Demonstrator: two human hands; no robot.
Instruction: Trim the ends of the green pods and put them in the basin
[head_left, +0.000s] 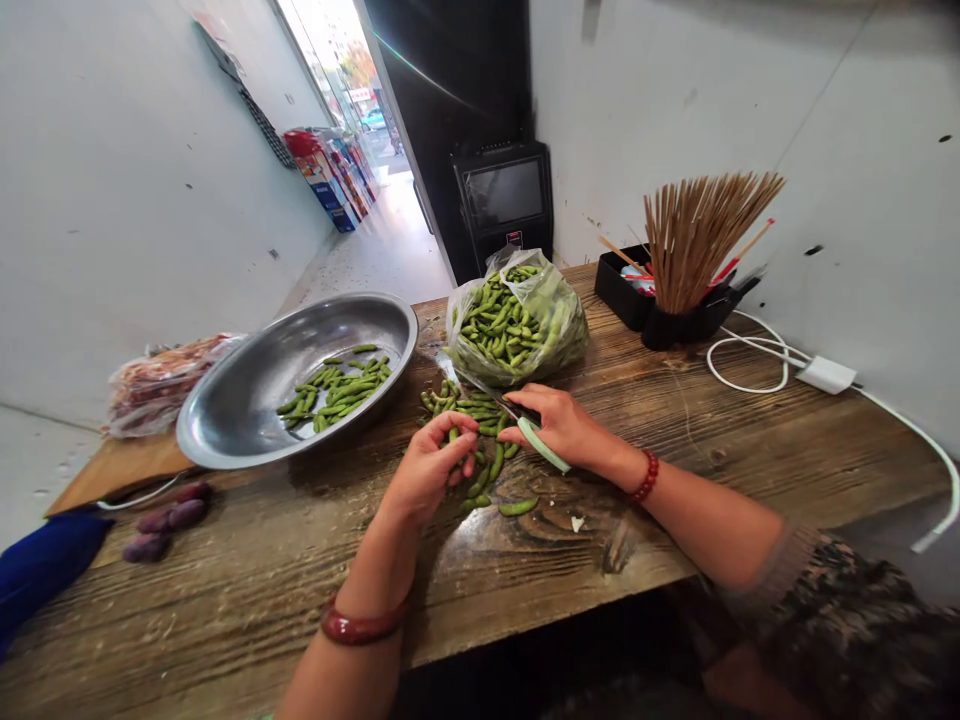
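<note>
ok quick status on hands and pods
Left hand pinching a green pod. Right hand gripping a green-handled tool. Loose pods beside both hands; bag of pods just beyond.

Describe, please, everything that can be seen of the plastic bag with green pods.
The plastic bag looks thin, whitish and see-through, its film crumpled, its mouth seemingly open. Green pods fill it, heaped inside and showing through the sides. It bulges broadly on the wooden table, right of the metal basin in the view. Whether nearby loose pods touch it is unclear.

The bowl [240,410] is shiny metal, the bag [566,325] thin plastic, the table [262,610] streaky wood, the pods [518,507] bumpy.
</note>
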